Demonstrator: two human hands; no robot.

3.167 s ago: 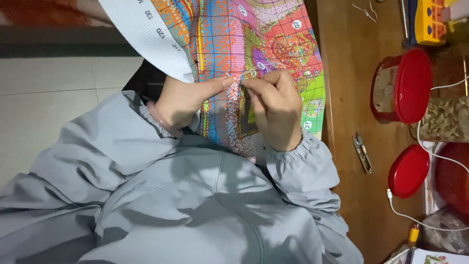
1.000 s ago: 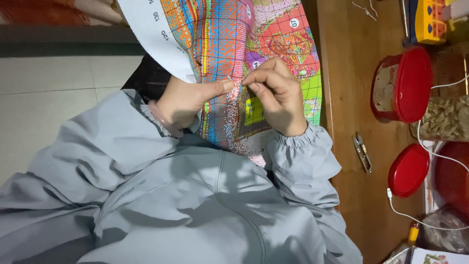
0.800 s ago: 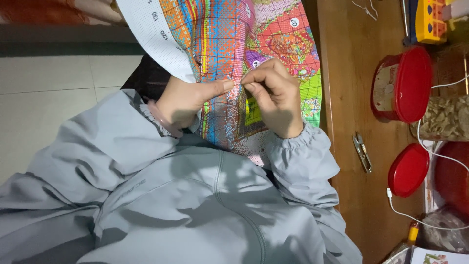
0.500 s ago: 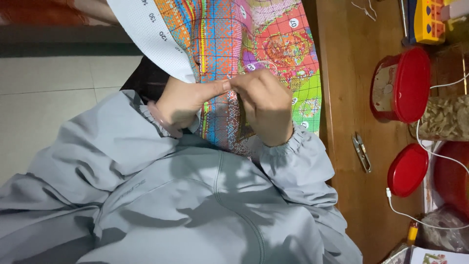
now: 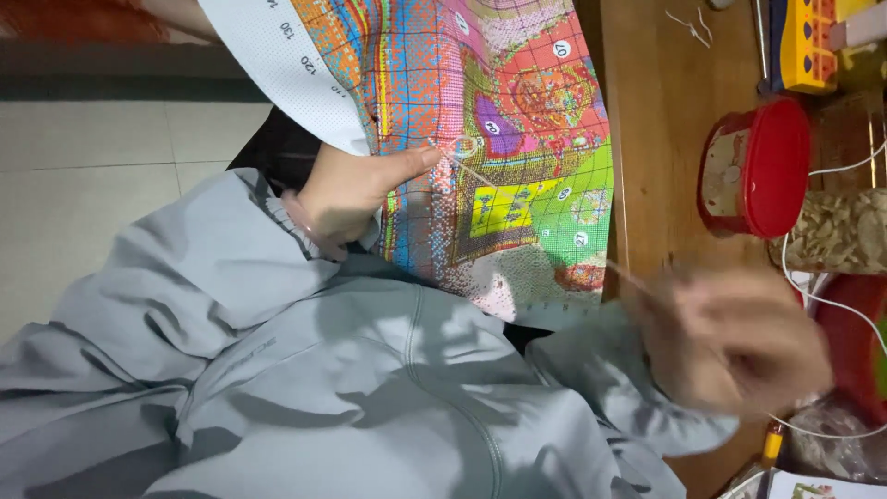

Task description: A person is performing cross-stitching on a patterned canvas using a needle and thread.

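While our left hand (image 5: 356, 189) is pinching the colourful gridded cross-stitch canvas (image 5: 499, 139), our blurred right hand (image 5: 739, 342), grip unclear, is drawing pale thread (image 5: 545, 222) off it; keep tension even.

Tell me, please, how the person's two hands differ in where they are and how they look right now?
The left hand rests on the cross-stitch cloth, thumb pressed to it and sharply seen; the right hand is off the cloth, above the wooden table, and blurred. The left hand is at one end of a taut thread; the right hand is at the other. Both wear grey sleeves.

Left hand (image 5: 356, 189) grips the canvas (image 5: 480, 139); right hand (image 5: 739, 342) (blurred) holds a taut thread (image 5: 545, 217) over the table (image 5: 656, 120).
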